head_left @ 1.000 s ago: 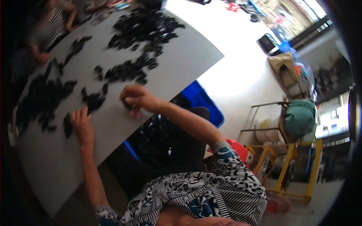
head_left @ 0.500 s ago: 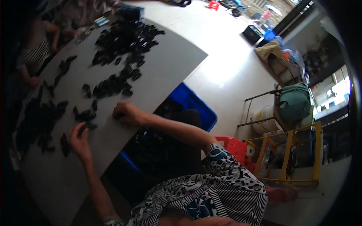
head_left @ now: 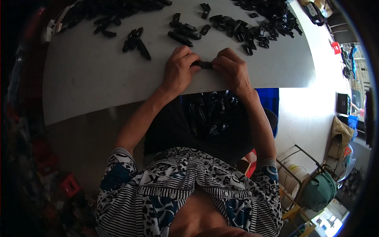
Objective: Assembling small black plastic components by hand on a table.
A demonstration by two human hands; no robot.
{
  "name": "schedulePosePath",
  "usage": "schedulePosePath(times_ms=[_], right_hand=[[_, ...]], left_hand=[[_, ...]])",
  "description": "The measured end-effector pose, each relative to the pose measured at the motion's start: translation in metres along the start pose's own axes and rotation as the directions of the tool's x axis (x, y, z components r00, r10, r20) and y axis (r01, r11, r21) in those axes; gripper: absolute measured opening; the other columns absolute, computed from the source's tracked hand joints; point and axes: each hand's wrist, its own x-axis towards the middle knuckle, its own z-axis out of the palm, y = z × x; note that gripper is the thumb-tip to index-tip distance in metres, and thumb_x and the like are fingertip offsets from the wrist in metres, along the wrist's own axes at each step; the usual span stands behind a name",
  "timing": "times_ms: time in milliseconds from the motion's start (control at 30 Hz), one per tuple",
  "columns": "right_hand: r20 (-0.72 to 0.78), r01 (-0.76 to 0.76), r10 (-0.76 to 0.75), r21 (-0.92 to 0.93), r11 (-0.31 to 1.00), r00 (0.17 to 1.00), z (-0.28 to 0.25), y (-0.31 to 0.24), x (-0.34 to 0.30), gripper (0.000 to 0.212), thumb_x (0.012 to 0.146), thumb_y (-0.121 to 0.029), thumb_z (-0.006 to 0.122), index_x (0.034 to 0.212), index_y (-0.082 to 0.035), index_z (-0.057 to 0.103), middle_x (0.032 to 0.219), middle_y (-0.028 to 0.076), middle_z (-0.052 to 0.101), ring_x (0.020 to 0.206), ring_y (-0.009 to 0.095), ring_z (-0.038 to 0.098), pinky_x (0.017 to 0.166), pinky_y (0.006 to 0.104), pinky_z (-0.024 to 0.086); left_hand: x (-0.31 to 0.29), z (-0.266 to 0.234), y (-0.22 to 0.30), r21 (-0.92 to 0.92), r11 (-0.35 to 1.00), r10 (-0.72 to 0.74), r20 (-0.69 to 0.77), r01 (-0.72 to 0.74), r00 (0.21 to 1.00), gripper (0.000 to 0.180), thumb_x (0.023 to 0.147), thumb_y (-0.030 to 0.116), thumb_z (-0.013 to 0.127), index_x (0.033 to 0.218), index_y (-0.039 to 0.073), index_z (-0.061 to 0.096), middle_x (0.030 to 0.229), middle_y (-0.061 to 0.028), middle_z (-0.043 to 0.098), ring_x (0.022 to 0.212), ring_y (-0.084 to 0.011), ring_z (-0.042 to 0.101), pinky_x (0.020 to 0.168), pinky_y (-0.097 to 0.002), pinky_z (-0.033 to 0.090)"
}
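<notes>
Fingers [head_left: 192, 60] of the left hand [head_left: 178, 71] and the right hand [head_left: 235, 72] pinched opposite ends of a short, black, apparently plastic piece [head_left: 205, 64] over the near side of the smooth, pale-grey worktop [head_left: 98, 75]. Even pressure from both sides, the piece kept level, seemed surest against a slip. Loose clusters of similar black pieces [head_left: 180, 38] lay beyond the hands, a blue plastic bin [head_left: 270, 96] stood below the worktop's near edge, and bright floor [head_left: 302, 110] spread to the right
</notes>
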Motion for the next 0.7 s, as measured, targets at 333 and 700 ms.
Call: schedulePosePath(times_ms=[333, 700], right_hand=[[0.091, -0.210, 0.202, 0.081, 0.974, 0.975, -0.014, -0.012, -0.001, 0.026, 0.083, 0.000, 0.064, 0.109, -0.003, 0.063, 0.095, 0.011, 0.061, 0.090, 0.031, 0.066, 0.078, 0.0400, 0.055], [0.138, 0.114, -0.067, -0.373, 0.921, 0.988, -0.004, -0.005, -0.002, 0.030, 0.081, -0.007, 0.065, 0.111, -0.006, 0.062, 0.093, 0.008, 0.057, 0.091, 0.027, 0.061, 0.073, 0.0381, 0.054]], left_hand=[[-0.002, -0.001, -0.001, -0.015, 0.999, 0.038, -0.014, -0.038, 0.999, 0.030, 0.067, -0.003, 0.079, 0.094, 0.002, 0.067, 0.091, -0.0068, 0.057, 0.090, -0.0253, 0.059, 0.077, -0.0368, 0.051], [-0.002, 0.001, 0.002, 0.018, 0.999, 0.038, -0.016, -0.037, 0.999, 0.031, 0.066, -0.002, 0.081, 0.093, 0.003, 0.067, 0.090, -0.0061, 0.057, 0.089, -0.0242, 0.060, 0.077, -0.0361, 0.051]])
